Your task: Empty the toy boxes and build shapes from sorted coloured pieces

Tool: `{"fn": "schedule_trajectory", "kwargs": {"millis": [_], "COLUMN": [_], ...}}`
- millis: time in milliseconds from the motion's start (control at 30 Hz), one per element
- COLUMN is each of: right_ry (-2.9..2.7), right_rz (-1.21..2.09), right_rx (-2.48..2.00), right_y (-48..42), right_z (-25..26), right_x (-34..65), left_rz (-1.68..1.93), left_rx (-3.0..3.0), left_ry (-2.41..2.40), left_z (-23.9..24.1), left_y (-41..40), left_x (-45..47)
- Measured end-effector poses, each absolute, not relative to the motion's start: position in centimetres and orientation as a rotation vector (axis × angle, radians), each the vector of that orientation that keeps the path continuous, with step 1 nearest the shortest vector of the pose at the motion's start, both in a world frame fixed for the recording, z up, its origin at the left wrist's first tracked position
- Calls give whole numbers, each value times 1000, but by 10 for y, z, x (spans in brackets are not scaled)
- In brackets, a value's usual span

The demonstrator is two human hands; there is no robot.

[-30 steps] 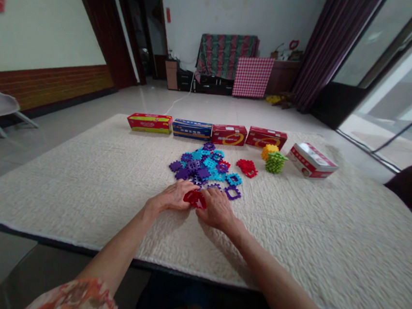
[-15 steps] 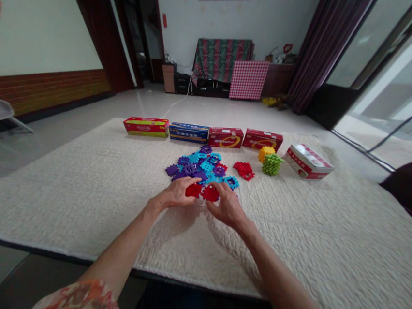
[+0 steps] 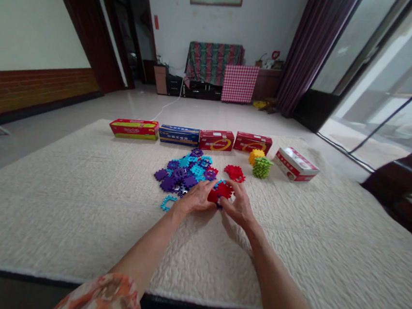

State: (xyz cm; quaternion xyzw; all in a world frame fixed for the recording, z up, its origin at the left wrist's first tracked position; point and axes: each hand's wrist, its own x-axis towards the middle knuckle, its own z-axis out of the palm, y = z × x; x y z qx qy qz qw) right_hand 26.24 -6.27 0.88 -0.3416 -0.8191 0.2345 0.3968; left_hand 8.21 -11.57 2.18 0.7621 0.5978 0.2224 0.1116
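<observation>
My left hand (image 3: 196, 198) and my right hand (image 3: 238, 205) meet over the cream quilted cloth (image 3: 77, 200), both pinching red plastic interlocking pieces (image 3: 220, 192) held between them. Just beyond my fingers lies a pile of purple and blue interlocking pieces (image 3: 186, 171). A single light-blue piece (image 3: 168, 203) lies to the left of my left hand. A small heap of red pieces (image 3: 235, 173) sits behind my right hand.
A yellow block cluster (image 3: 256, 156) and a green one (image 3: 262, 167) stand right of the pile. Several boxes line the far edge: red-yellow (image 3: 134, 129), blue (image 3: 178, 135), two red (image 3: 216, 140), and a tilted red-white one (image 3: 295, 164). The near table edge (image 3: 213, 308) is dark.
My hands have moved forward and to the right with the red pieces, closer to the pile. The camera has tilted and shifted, and a light-blue piece now lies left of my left hand.
</observation>
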Motion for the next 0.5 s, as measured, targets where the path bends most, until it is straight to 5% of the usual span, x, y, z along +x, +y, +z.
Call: {"fn": "schedule_trajectory", "kwargs": {"millis": [500], "right_ry": [-2563], "right_rz": [442], "right_rx": [-583], "right_y": [-69], "right_z": [11], "right_x": [234], "left_rz": [924], "left_rx": [2162], "left_ry": [1684], "left_z": [22], "left_y": [-131], "left_x": [43]}}
